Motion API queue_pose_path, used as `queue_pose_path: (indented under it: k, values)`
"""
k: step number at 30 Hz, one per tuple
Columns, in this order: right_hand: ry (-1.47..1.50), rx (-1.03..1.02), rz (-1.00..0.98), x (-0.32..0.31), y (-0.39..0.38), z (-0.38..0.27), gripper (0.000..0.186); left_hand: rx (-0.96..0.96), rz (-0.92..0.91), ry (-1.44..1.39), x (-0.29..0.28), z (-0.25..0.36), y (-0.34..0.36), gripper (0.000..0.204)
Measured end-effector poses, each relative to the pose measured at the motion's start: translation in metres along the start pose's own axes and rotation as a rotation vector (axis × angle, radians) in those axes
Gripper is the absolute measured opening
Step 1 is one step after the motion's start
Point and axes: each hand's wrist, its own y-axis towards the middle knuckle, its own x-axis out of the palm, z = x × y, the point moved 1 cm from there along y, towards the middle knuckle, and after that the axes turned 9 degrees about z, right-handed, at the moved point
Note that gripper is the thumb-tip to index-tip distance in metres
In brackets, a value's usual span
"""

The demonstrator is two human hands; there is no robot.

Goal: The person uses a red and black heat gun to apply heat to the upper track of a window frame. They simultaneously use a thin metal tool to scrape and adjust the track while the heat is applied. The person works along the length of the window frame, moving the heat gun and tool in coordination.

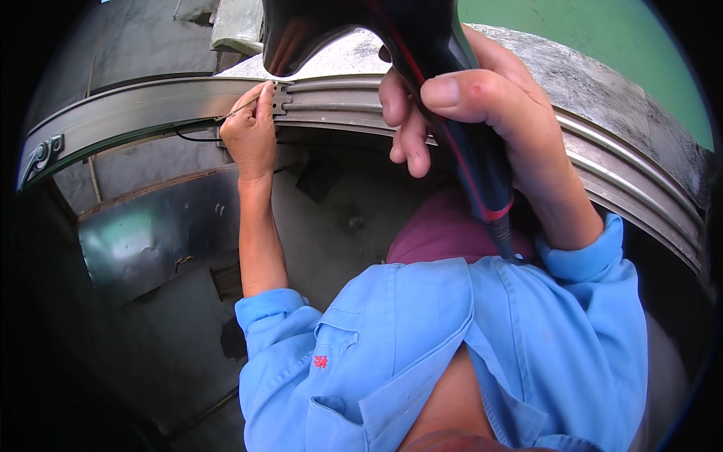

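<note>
My right hand point(489, 105) is wrapped round the handle of a black hair dryer point(452, 128) with red trim, its cord end pointing down toward my shirt. The dryer's upper body runs past the top edge of the picture. To the left, my left hand point(248, 132) pinches a thin tan stick-like piece point(242, 107) at the metal window frame point(166, 102). Right beside those fingertips sits a small metal plate with holes point(280, 98), at the end of the frame's rails point(339, 98). What exactly the tan piece is, I cannot tell.
A latch point(41, 157) sits on the frame at far left. Below it lies a shiny metal sheet point(158, 233) near the dark floor point(339, 211). A thin black cable point(196, 138) hangs under the frame. Beyond the rails are a rough grey ledge point(625, 98) and a green surface point(602, 38).
</note>
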Motion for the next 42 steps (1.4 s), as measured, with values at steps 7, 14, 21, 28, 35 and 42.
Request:
queue_pose_path:
  k: [7, 14, 21, 28, 35, 42]
  values:
    - [-0.082, 0.002, -0.129, 0.005, 0.032, 0.024, 0.029, -0.219, -0.096, 0.013, -0.009, -0.002, -0.002, 0.018]
    - [-0.129, 0.07, -0.133, 0.017, 0.045, 0.049, 0.03, -0.3, -0.069, -0.129, -0.012, -0.018, -0.017, 0.02]
    - [-0.167, 0.062, -0.119, 0.017, 0.05, 0.058, 0.033, -0.405, -0.005, -0.277, -0.016, -0.021, -0.023, 0.019]
    - [-0.181, 0.076, -0.109, 0.019, 0.051, 0.058, 0.034, -0.107, 0.018, -0.129, -0.011, -0.03, -0.021, 0.019]
    - [-0.167, 0.067, -0.1, 0.017, 0.052, 0.057, 0.034, -0.269, -0.122, -0.106, -0.015, -0.013, 0.001, 0.02]
    - [0.018, 0.085, -0.157, 0.013, 0.047, 0.041, 0.029, -0.411, -0.238, 0.009, -0.012, -0.003, 0.013, 0.027]
